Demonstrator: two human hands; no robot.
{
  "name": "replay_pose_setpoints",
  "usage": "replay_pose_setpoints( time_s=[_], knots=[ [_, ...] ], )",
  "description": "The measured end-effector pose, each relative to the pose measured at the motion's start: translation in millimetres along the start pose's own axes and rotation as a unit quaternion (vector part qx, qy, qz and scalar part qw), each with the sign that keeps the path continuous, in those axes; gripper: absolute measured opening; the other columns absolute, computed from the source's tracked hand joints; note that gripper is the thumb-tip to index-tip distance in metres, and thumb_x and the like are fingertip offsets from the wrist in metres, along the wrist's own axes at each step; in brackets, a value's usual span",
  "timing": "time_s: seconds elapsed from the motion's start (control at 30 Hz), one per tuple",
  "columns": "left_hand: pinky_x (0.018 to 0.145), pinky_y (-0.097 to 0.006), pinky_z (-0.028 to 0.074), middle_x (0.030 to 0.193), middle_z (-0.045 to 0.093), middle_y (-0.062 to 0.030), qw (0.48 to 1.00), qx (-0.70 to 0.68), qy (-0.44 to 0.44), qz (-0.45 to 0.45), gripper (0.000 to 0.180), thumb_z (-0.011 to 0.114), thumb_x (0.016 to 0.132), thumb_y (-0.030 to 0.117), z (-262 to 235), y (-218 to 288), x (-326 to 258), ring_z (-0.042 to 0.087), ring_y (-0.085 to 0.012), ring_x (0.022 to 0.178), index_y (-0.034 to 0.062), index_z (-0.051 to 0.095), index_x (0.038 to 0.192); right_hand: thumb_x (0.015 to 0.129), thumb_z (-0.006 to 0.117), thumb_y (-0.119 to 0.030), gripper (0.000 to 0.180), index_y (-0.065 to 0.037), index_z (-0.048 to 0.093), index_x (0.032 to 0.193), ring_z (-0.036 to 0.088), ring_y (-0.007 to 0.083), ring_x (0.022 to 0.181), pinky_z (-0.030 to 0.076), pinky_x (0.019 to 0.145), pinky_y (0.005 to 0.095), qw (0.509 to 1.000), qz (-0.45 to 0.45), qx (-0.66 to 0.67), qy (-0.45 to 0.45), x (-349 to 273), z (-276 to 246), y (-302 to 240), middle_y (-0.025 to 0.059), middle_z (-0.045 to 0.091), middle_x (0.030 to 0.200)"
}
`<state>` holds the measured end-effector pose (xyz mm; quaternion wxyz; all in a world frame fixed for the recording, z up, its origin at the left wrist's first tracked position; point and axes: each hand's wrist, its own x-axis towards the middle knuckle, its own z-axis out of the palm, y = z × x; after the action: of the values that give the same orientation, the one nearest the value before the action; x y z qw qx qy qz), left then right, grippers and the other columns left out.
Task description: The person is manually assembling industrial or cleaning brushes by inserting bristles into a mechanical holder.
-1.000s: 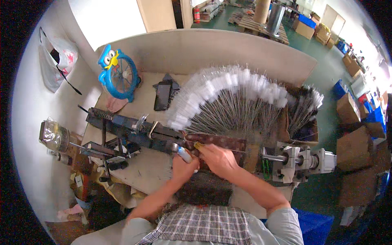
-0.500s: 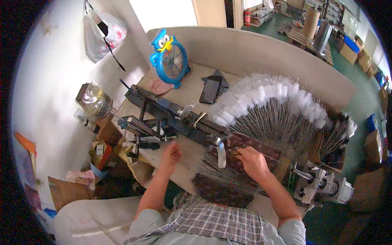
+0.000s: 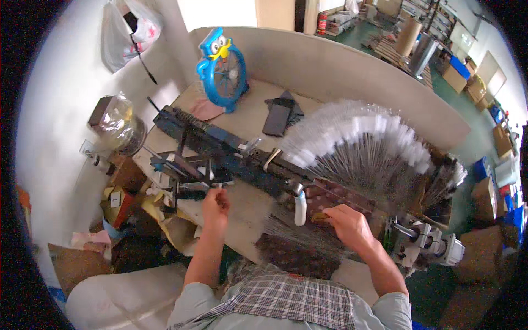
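At the near edge of the workbench [image 3: 247, 124], we are working with both bare hands against a long dark machine [image 3: 220, 146] that runs slantwise across the bench. Our left hand [image 3: 215, 201] is reaching up to a small lever or handle at the machine's left end, the fingers curled about it; how firmly they are closing we cannot tell. Our right hand [image 3: 347, 224] is resting palm down on a patterned brown pad [image 3: 330, 198] beside the machine, the fingers bent over a small yellowish piece whose kind we cannot make out. Between the two hands, a white curved handle [image 3: 300, 206] is hanging down from the machine, and a bundle of thin wire stems [image 3: 291, 234] is lying just below it, touching the right wrist side. Beyond the right hand, a wide fan of wire brushes with white bristle tips [image 3: 357, 137] is spreading outward over the bench. Beyond the left hand, a blue bird-shaped desk fan [image 3: 223, 69] is standing upright, with a black folded case [image 3: 278, 116] just right of it. Right of the right hand, a grey motor unit [image 3: 434, 245] is sitting at the bench end.
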<state>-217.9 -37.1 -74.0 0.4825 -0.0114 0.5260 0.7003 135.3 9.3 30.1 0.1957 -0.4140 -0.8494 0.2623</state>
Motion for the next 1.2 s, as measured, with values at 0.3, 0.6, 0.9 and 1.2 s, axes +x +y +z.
replay_pose_setpoints(
  time_s=[0.3, 0.6, 0.9, 1.2],
  knots=[
    [0.060, -0.024, 0.044, 0.074, 0.060, -0.0039, 0.941, 0.130, -0.304, -0.075, 0.016, 0.061, 0.084, 0.015, 145.6, -80.1, -136.5, 0.053, -0.0106, 0.063, 0.0007, 0.064, 0.090, 0.071, 0.070, -0.010, 0.019, -0.003, 0.068, 0.089, 0.061, 0.0258, 0.073, 0.048, 0.066, 0.0330, 0.979, 0.017, 0.041, 0.196, 12.7, -33.7, 11.6, 0.0112, 0.065, 0.078],
    [0.059, -0.023, 0.045, 0.079, 0.063, -0.0047, 0.912, 0.211, -0.352, -0.001, 0.016, 0.059, 0.088, 0.017, 168.4, -118.3, -130.4, 0.056, -0.0100, 0.065, 0.0013, 0.063, 0.092, 0.074, 0.069, -0.010, 0.021, -0.003, 0.068, 0.093, 0.060, 0.0144, 0.070, 0.047, 0.066, 0.0273, 0.956, 0.138, 0.234, 0.110, -11.3, -54.5, 28.6, 0.0100, 0.066, 0.078],
    [0.054, -0.020, 0.041, 0.072, 0.060, -0.0018, 0.968, 0.100, -0.230, -0.001, 0.015, 0.060, 0.087, 0.018, 162.4, -91.8, -128.9, 0.051, -0.0060, 0.058, 0.0035, 0.063, 0.088, 0.072, 0.069, -0.013, 0.017, -0.006, 0.067, 0.087, 0.058, 0.0235, 0.070, 0.048, 0.065, 0.0327, 0.985, -0.031, 0.050, 0.163, -1.0, -54.0, 21.9, 0.0068, 0.061, 0.073],
    [0.052, -0.024, 0.042, 0.069, 0.058, -0.0021, 0.962, 0.107, -0.243, -0.060, 0.019, 0.057, 0.089, 0.025, 160.6, -82.2, -127.0, 0.053, -0.0108, 0.057, 0.0063, 0.059, 0.089, 0.077, 0.060, -0.020, 0.010, -0.012, 0.064, 0.075, 0.057, 0.0242, 0.075, 0.048, 0.068, 0.0370, 0.975, -0.099, -0.081, 0.179, 48.1, -19.8, -2.0, 0.0046, 0.059, 0.076]
  ],
)
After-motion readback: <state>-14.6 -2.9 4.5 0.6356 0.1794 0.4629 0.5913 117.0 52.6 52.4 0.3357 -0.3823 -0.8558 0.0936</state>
